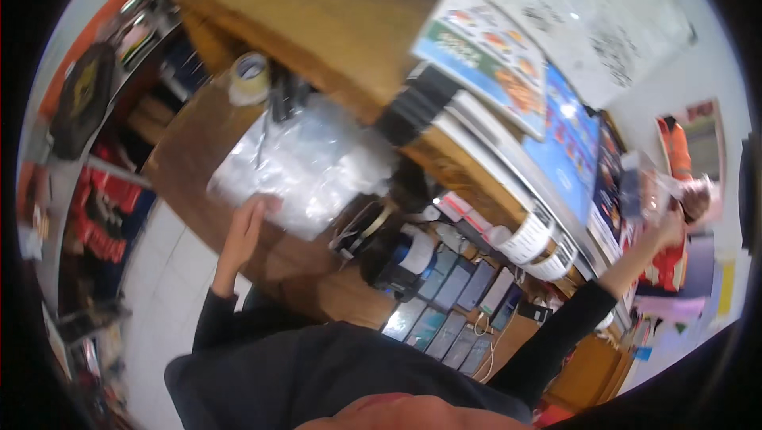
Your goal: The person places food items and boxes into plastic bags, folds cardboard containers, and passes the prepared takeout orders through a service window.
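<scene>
My left hand (243,230) is at the near edge of a heap of clear plastic bags (309,162) on the brown wooden table (190,150). Its fingers are extended and nothing shows in its grasp; blur hides whether the fingertips touch the plastic. Far out to the right, my right hand (671,228) is raised and closed on a clear plastic bag (646,189). What the bag contains is too blurred to tell. A thin pen-like tool (262,144) lies on the heaped plastic.
Beyond the heap stands a roll of tape (250,72). Several smartphones (449,287) lie in rows beside a dark device with a paper roll (417,254). White label rolls (527,245) sit under a wooden shelf (309,1). At right is a lit blue screen (565,144).
</scene>
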Available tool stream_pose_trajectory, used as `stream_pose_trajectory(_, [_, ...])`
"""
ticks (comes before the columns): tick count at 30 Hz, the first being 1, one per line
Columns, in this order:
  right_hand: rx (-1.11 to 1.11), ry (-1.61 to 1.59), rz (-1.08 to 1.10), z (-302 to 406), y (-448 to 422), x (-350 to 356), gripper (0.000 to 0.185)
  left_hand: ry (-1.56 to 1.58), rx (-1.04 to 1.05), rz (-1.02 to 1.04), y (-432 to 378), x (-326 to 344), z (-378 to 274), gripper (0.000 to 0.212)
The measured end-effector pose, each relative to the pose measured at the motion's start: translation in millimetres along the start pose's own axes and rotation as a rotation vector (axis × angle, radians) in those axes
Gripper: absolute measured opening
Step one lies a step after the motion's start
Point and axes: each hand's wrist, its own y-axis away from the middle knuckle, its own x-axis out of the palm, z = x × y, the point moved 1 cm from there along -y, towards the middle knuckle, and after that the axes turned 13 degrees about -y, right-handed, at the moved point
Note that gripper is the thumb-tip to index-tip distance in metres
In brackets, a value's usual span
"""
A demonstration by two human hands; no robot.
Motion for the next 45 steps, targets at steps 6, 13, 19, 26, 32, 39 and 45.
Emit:
stream_pose_trajectory(6, [-1.067,0.434,0.598,151.7,413.6,30.2,0.025,0.19,-0.039,-0.166,-37.0,-12.5,59.1,0.029])
stream_pose_trajectory(13, [-0.043,0.0,1.36,42.7,659.2,188.4,0.007,0.313,0.058,0.006,-87.0,17.5,74.5,0.03])
stream_pose_trajectory(19, [-0.083,0.353,1.529,43.2,692.8,207.2,0.012,0.143,0.114,0.032,-95.4,33.7,122.3,0.015])
stream_pose_trajectory(26, [-0.015,0.131,1.177,20.4,699.2,195.1,0.015,-0.179,0.269,0.114,-122.6,92.6,96.0,0.093])
stream_pose_trajectory(32, [0.593,-0.146,0.86,124.9,665.5,195.1,0.039,-0.084,0.289,0.14,-136.9,114.5,108.1,0.099])
stream_pose_trajectory(39, [0.824,-0.598,0.191,241.2,610.0,121.6,0.049,1.25,-0.263,0.684,-93.3,66.0,64.3,0.084])
stream_pose_trajectory(45, [1.102,-0.496,0.086,158.7,628.4,26.3,0.059,1.75,-0.467,0.953,-36.2,42.8,19.3,0.073])
